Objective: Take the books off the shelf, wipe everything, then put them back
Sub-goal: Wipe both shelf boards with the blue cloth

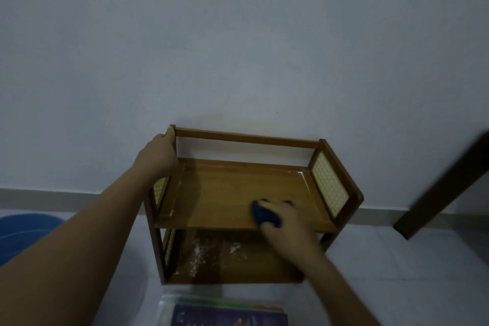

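Observation:
A small two-tier wooden shelf with woven side panels stands on the floor against the wall, with no books on it. My left hand grips its top left corner post. My right hand presses a dark blue cloth onto the upper board, near its front right. White dust lies scattered on the lower board. A stack of books, the top one with a purple cover, lies flat on the floor in front of the shelf.
A blue plastic basin sits on the floor at the left. A dark wooden leg or plank slants down at the right edge. A pale wall rises behind the shelf.

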The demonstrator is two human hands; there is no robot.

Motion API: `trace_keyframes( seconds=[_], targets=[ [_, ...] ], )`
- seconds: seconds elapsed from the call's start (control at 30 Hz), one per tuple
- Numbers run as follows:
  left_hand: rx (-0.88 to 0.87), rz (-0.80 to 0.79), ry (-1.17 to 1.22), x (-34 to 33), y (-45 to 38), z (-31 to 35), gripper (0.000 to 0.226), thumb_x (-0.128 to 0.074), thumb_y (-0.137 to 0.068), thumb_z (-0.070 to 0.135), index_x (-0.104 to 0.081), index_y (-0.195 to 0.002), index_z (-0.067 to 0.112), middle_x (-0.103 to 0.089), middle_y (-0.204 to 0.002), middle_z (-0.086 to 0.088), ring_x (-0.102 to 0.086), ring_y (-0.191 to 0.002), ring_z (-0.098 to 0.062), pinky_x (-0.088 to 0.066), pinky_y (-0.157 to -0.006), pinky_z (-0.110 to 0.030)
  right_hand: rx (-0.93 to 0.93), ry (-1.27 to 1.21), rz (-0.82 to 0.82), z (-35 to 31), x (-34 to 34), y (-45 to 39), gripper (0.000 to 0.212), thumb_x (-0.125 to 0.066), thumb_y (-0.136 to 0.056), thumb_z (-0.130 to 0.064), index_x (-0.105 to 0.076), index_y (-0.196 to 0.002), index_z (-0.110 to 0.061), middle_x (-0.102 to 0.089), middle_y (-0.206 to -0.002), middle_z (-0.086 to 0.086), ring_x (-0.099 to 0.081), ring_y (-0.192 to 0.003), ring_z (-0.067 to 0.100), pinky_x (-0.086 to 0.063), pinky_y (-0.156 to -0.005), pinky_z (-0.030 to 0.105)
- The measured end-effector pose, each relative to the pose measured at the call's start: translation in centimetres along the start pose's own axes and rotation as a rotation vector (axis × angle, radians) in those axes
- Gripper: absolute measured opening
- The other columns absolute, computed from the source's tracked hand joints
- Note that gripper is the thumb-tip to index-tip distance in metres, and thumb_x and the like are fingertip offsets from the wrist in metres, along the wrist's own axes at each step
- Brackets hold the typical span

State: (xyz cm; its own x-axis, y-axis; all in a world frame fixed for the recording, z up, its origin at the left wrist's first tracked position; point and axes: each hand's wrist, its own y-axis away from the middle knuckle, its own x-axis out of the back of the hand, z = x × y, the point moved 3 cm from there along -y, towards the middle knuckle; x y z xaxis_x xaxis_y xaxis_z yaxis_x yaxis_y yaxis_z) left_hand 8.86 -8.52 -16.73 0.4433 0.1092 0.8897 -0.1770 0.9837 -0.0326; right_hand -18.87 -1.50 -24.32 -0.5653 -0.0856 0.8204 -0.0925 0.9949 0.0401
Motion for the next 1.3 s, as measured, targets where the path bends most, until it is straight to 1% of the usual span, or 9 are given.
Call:
trace_keyframes(
  seconds=[0.1,0.23,0.5,0.67,0.83,0.97,1.07,1.2,1.3],
  targets=[
    [-0.007,-0.005,0.007,0.1,0.2,0.1,0.081,-0.048,-0.086,0.001,-0.005,-0.153,0.014,-0.042,-0.139,-0.019,-0.052,-0.111,-0.037,-0.048,-0.087,-0.044,-0.085,0.018,0.140,4.1,3.7,0.4,0.044,-0.056,-0.089,-0.029,-0.053,-0.132,-0.033,-0.058,-0.121,-0.005,-0.052,-0.095,0.006,-0.048,-0.081,0.029],
    [0.009,-0.008,0.017,0.0,0.1,0.1,0.080,-0.048,-0.086,0.001,-0.006,-0.153,0.015,-0.041,-0.142,-0.019,-0.050,-0.117,-0.037,-0.047,-0.094,-0.045,-0.078,0.122,0.224,1.0,1.8,0.3,0.041,-0.051,-0.089,-0.030,-0.052,-0.130,-0.030,-0.057,-0.113,-0.005,-0.052,-0.097,0.012,-0.049,-0.084,0.032],
    [0.021,-0.014,-0.003,-0.2,-0.5,-0.3,0.077,-0.043,-0.089,0.003,-0.002,-0.153,0.017,-0.036,-0.145,-0.018,-0.048,-0.120,-0.036,-0.045,-0.096,-0.045,0.293,0.114,-0.133,-15.3,-9.1,-4.0,0.042,-0.051,-0.092,-0.023,-0.043,-0.133,-0.023,-0.040,-0.140,0.007,-0.032,-0.129,0.030,-0.032,-0.108,0.050],
    [-0.004,-0.016,0.023,-0.2,-0.1,-0.3,0.077,-0.044,-0.089,0.006,-0.003,-0.153,0.017,-0.042,-0.139,-0.020,-0.052,-0.110,-0.036,-0.047,-0.091,-0.045,0.212,0.130,-0.002,-11.4,-7.9,-11.7,0.046,-0.044,-0.095,-0.027,-0.036,-0.140,-0.030,-0.041,-0.145,0.004,-0.037,-0.132,0.029,-0.034,-0.107,0.048],
    [0.018,-0.043,-0.010,-0.2,0.3,0.1,0.077,-0.043,-0.091,0.006,0.002,-0.153,0.018,-0.045,-0.072,-0.007,-0.047,-0.074,-0.025,-0.046,-0.072,-0.040,-0.068,0.172,0.228,-0.6,-1.4,-11.5,0.050,-0.047,-0.094,-0.032,-0.033,-0.142,-0.033,-0.041,-0.145,0.002,-0.042,-0.128,0.027,-0.041,-0.103,0.047],
    [0.029,-0.054,0.021,0.3,0.7,0.4,0.078,-0.044,-0.091,0.005,0.003,-0.153,0.019,-0.060,-0.100,-0.023,-0.059,-0.094,-0.038,-0.049,-0.079,-0.043,-0.144,0.209,0.266,4.6,1.6,-11.4,0.049,-0.044,-0.095,-0.028,-0.035,-0.143,-0.026,-0.043,-0.143,0.012,-0.044,-0.125,0.031,-0.040,-0.104,0.046],
    [0.015,-0.045,0.026,0.4,1.0,0.6,0.078,-0.043,-0.091,0.004,0.002,-0.153,0.017,-0.059,-0.097,-0.023,-0.058,-0.092,-0.038,-0.049,-0.080,-0.044,-0.141,0.043,0.405,1.7,2.4,-11.6,0.033,-0.041,-0.096,-0.012,-0.049,-0.127,-0.016,-0.059,-0.120,0.013,-0.057,-0.101,0.030,-0.051,-0.086,0.042],
    [0.007,-0.052,-0.012,0.1,0.5,0.5,0.077,-0.042,-0.090,0.004,0.001,-0.153,0.016,-0.048,-0.075,-0.007,-0.049,-0.077,-0.028,-0.048,-0.076,-0.043,0.216,-0.176,0.555,-7.6,1.4,-10.7,0.036,-0.035,-0.099,-0.016,-0.048,-0.132,-0.016,-0.059,-0.122,0.006,-0.059,-0.106,0.023,-0.052,-0.089,0.038],
    [0.008,-0.052,-0.031,0.0,0.4,0.5,0.076,-0.042,-0.092,0.005,0.002,-0.153,0.016,-0.059,-0.092,-0.017,-0.056,-0.087,-0.035,-0.045,-0.074,-0.040,0.581,0.077,0.558,-13.1,-1.7,-11.6,0.042,-0.042,-0.093,-0.007,-0.050,-0.134,-0.009,-0.054,-0.135,0.018,-0.050,-0.123,0.036,-0.040,-0.106,0.048]
  ],
)
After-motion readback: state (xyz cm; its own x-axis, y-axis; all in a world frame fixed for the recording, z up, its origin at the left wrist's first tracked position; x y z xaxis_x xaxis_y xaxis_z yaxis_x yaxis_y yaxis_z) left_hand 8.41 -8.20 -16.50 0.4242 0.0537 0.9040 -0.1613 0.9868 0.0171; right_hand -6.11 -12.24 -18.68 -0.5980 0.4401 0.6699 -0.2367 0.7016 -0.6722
